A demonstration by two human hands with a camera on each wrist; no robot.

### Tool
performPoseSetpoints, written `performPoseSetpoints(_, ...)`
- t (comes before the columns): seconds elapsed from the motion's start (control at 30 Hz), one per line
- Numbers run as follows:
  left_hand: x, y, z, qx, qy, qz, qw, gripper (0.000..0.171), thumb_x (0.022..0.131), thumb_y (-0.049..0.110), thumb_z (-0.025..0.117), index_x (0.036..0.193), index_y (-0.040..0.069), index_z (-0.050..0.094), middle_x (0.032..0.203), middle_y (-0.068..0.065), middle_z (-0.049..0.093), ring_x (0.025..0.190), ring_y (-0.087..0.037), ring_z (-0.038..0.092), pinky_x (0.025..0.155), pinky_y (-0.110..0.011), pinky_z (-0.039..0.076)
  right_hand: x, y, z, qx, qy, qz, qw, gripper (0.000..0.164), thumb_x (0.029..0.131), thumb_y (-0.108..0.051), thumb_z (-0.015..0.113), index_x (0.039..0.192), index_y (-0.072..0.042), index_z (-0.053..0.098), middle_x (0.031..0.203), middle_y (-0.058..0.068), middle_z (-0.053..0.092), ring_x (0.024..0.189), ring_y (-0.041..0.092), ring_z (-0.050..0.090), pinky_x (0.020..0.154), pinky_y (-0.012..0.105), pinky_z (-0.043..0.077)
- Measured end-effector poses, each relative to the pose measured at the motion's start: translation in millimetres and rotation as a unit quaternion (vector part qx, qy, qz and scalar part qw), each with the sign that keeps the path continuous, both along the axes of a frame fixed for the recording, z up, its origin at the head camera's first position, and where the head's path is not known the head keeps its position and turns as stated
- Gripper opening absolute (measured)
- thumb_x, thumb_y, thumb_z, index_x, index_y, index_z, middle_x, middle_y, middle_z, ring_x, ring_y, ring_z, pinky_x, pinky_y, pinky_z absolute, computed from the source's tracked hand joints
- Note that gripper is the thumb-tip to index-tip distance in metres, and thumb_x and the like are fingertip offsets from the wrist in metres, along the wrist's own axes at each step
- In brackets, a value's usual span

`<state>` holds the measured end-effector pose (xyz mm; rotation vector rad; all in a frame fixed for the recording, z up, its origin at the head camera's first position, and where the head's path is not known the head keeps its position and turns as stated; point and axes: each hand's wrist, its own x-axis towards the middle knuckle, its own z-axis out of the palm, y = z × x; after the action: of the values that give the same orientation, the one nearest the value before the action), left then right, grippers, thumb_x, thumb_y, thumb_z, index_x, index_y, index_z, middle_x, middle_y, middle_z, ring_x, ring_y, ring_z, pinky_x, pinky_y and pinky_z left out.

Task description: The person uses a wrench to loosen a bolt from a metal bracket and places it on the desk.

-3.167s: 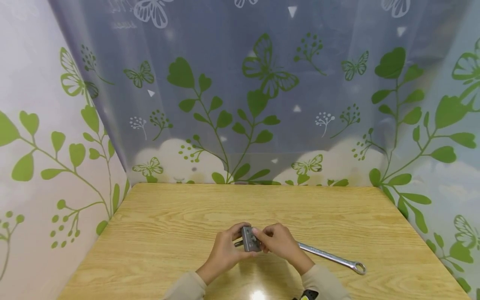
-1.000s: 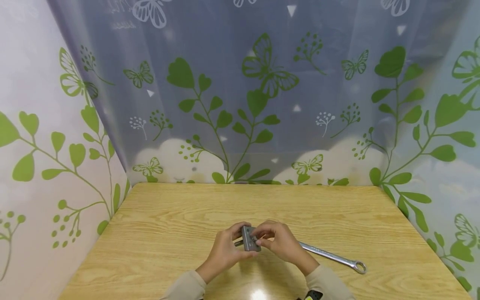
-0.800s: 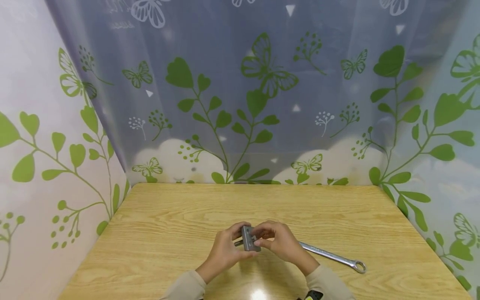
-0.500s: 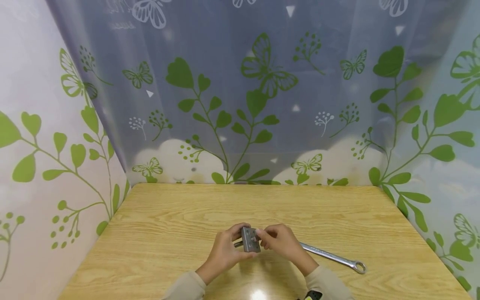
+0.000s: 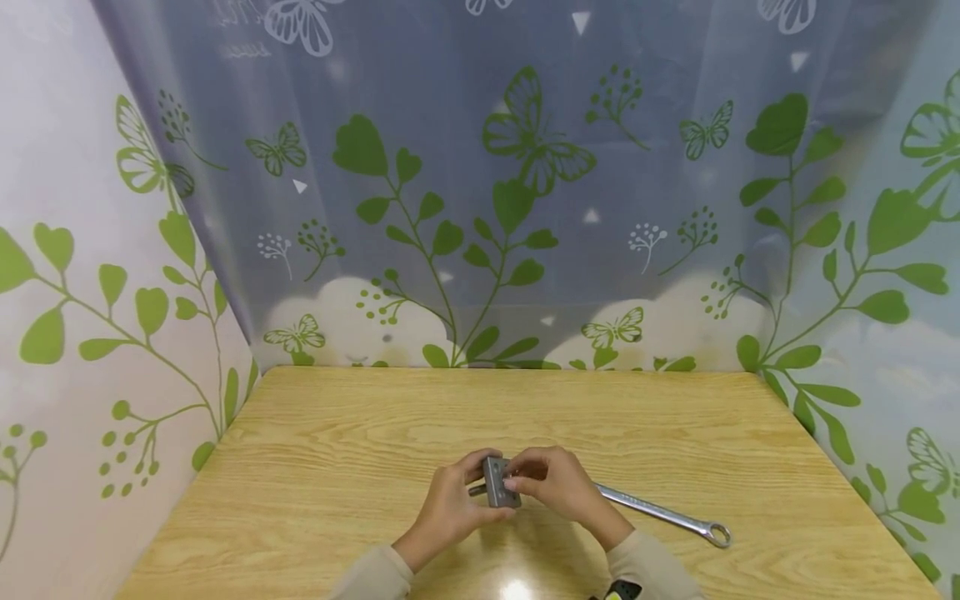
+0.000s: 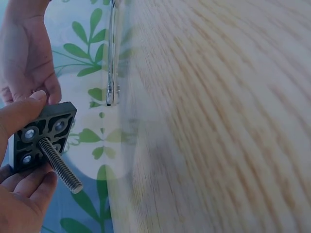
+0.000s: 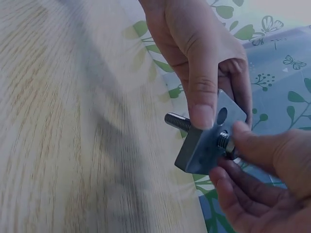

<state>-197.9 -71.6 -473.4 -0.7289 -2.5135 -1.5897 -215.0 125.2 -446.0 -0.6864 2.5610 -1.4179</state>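
Observation:
A small grey square metal block [image 5: 495,483] with several holes is held up over the table. My left hand [image 5: 450,500] grips it, thumb on one edge and fingers on the opposite one. Through its middle runs a threaded bolt [image 6: 59,165], its plain end sticking out on the far side from my right hand. Beside the block's other face, my right hand [image 7: 277,174] pinches the hex end [image 7: 230,146] of the bolt between thumb and fingers. A short stretch of thread shows between hex end and block; the fingers partly cover the hex end.
A long chrome wrench [image 5: 663,512] lies on the wooden table [image 5: 360,417] to the right of my right hand, its ring end outward and its other end hidden behind the hand. A curtain [image 5: 420,325] printed with leaves and butterflies hangs beyond the table's edges.
My right hand's thumb and fingers have shifted back and forth at the bolt's hex end, coming off and pinching again. The left hand and block have stayed nearly still; the wrench lies where it was.

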Motion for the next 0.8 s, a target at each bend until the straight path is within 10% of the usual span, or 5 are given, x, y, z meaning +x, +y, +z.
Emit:
performPoseSetpoints(0.43,-0.8,-1,1.1,-0.002,0.004,0.003,1.0000,0.066,0.067,0.012,0.088,0.125,0.001,0.057,0.120,-0.017,0.065,0.108,-0.029,0.065,0.089,-0.033,0.055,-0.2,1,3.3,0.001,0.045,0.039,0.998,0.021,0.083,-0.003,0.072,0.104,-0.006,0.070,0.099,0.007,0.070,0.089,0.021,0.066,0.078,0.030,0.057)
performPoseSetpoints(0.8,1.3,0,-1.8,0.000,-0.005,0.007,1.0000,0.068,0.066,0.009,0.088,0.125,-0.003,0.056,0.121,-0.021,0.063,0.108,-0.032,0.064,0.088,-0.032,0.056,3.8,6,-6.2,-0.047,-0.069,0.007,0.997,0.037,0.097,-0.031,0.058,0.109,0.004,0.065,0.091,0.010,0.069,0.082,0.022,0.066,0.072,0.037,0.059)
